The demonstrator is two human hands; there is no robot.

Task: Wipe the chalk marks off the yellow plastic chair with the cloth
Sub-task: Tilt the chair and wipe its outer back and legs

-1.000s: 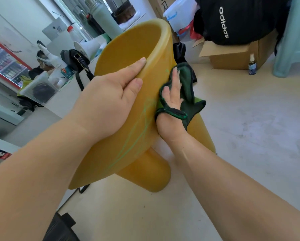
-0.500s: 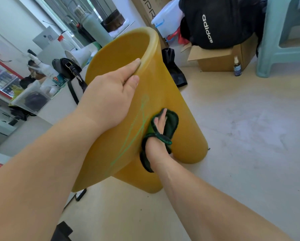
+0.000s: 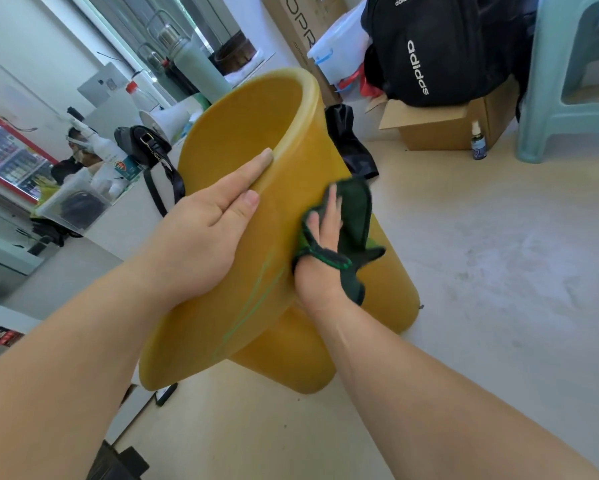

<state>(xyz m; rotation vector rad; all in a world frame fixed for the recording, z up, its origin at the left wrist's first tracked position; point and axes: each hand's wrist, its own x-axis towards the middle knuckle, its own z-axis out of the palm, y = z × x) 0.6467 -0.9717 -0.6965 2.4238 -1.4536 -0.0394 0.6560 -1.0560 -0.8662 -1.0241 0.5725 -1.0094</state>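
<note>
The yellow plastic chair [image 3: 284, 157] stands tilted on the floor, its curved back toward me. Green chalk lines [image 3: 253, 306] run down its outer side. My left hand [image 3: 201, 233] lies on the upper rim, fingers straight along the edge, steadying it. My right hand [image 3: 320, 251] presses a dark green cloth [image 3: 355, 216] flat against the chair's side, right of the chalk lines, fingers extended over the cloth. Part of the cloth hangs loose below my wrist.
A cardboard box [image 3: 440, 123] with a black backpack [image 3: 440, 46] sits behind the chair, a small spray bottle [image 3: 478, 142] beside it. A pale teal stool [image 3: 568, 81] is at far right. A cluttered white table [image 3: 93, 202] with a black handbag [image 3: 145, 147] lies left.
My right hand slid the cloth down the chair's side, then back up toward the rim. The left hand stayed on the rim.
</note>
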